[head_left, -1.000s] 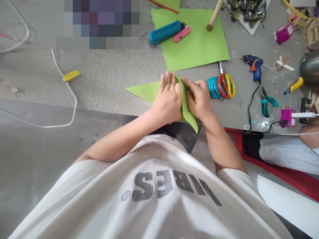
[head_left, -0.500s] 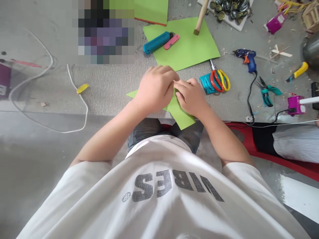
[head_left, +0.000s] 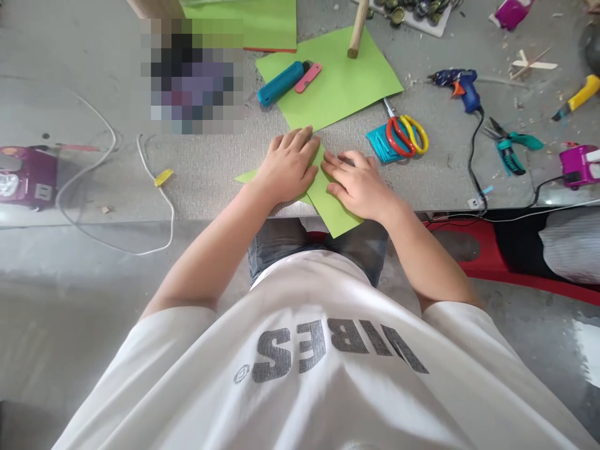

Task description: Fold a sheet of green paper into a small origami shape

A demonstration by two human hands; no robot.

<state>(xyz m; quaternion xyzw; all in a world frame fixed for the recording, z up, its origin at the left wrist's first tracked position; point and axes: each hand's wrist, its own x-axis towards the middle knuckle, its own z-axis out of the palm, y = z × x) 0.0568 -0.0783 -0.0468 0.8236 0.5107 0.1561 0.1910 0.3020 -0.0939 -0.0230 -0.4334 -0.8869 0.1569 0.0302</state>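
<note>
A folded sheet of green paper (head_left: 334,211) lies at the table's near edge, one strip of it sticking out over the edge. My left hand (head_left: 289,164) rests flat on the paper, fingers stretched out and covering much of its left part; a pointed corner shows beyond the wrist. On the right part of the paper lies my right hand (head_left: 357,182), its fingers spread and bent a little. Just beyond the right hand are scissors (head_left: 407,136) with red and yellow handles, on a small blue packet (head_left: 376,142).
Farther back, a green sheet (head_left: 337,81) bears a teal cutter (head_left: 281,83), a pink piece (head_left: 308,78) and a wooden stick (head_left: 358,31). To the right lie a glue gun (head_left: 462,86), pliers (head_left: 509,147) and a yellow knife (head_left: 579,97). A white cable (head_left: 171,219) loops over the left edge.
My left hand has gone from curled fingers at the paper's fold to lying flat on it. My right hand's fingers have spread slightly. The whole view has shifted a little.
</note>
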